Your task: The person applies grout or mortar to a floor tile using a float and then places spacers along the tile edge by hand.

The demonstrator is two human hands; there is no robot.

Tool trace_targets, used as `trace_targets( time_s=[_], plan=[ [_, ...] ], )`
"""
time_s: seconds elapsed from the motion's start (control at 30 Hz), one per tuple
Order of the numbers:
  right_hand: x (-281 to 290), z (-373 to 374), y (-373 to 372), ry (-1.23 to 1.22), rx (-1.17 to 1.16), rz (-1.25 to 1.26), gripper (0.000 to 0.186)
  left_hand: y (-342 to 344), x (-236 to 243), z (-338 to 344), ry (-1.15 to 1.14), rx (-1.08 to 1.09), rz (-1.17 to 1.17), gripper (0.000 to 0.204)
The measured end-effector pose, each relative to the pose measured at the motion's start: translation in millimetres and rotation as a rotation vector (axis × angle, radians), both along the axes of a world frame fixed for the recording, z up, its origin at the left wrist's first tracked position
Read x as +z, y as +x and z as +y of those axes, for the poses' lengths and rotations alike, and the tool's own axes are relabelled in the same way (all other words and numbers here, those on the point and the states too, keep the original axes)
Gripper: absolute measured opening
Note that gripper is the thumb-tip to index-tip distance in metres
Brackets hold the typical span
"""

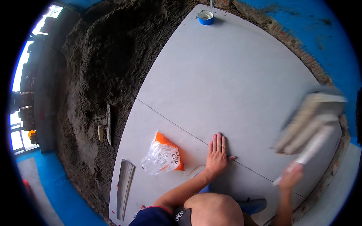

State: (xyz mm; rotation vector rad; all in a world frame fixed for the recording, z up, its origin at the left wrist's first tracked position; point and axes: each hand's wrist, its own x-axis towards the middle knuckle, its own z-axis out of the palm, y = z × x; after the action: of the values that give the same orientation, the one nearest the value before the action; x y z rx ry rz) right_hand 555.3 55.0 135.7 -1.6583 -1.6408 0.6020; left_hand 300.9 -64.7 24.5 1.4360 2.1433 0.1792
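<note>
My left hand (217, 156) lies flat with its fingers stretched out, across the seam between two large pale grey tiles (226, 71). At the right, my right hand (291, 176) is closed round the white handle of what looks like a mallet (310, 124). Its big pale head is smeared by motion over the right part of the tile, so whether it touches the surface I cannot tell. Left of my left forearm, a clear plastic bag (162, 153) with orange pieces in it rests on the nearer tile.
A blue round container (206, 18) stands at the far tile corner. A long metal strip (125, 188) lies at the near left. Dark wet mortar (102, 64) is heaped on the left, with a trowel (108, 124) on it. A blue wall (313, 26) borders the right.
</note>
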Motion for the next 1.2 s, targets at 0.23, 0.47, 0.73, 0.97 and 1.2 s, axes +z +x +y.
trace_targets(
  time_s=[0.23,0.47,0.73,0.97,1.2],
  plan=[
    [26.3,75.4,-109.4,-1.047,0.145,0.032,0.061,-2.5,-0.3,0.1,0.009,0.011,0.008,0.097],
    [122.9,46.4,-73.2,-0.492,0.126,0.428,0.053,-6.2,-2.5,-2.8,0.029,0.033,-0.074,0.094],
    [-41.9,55.9,-88.8,-0.805,0.192,-0.198,0.058,-10.2,0.3,12.9,0.085,0.042,-0.072,0.092],
    [119.6,63.7,-74.5,-0.769,0.084,0.381,0.054,-5.7,-3.8,-2.1,0.077,0.053,-0.093,0.098],
    [-44.6,-13.5,-38.3,-0.499,0.102,-0.307,0.066,-0.3,0.0,5.4,0.063,0.030,-0.079,0.096]
  ],
)
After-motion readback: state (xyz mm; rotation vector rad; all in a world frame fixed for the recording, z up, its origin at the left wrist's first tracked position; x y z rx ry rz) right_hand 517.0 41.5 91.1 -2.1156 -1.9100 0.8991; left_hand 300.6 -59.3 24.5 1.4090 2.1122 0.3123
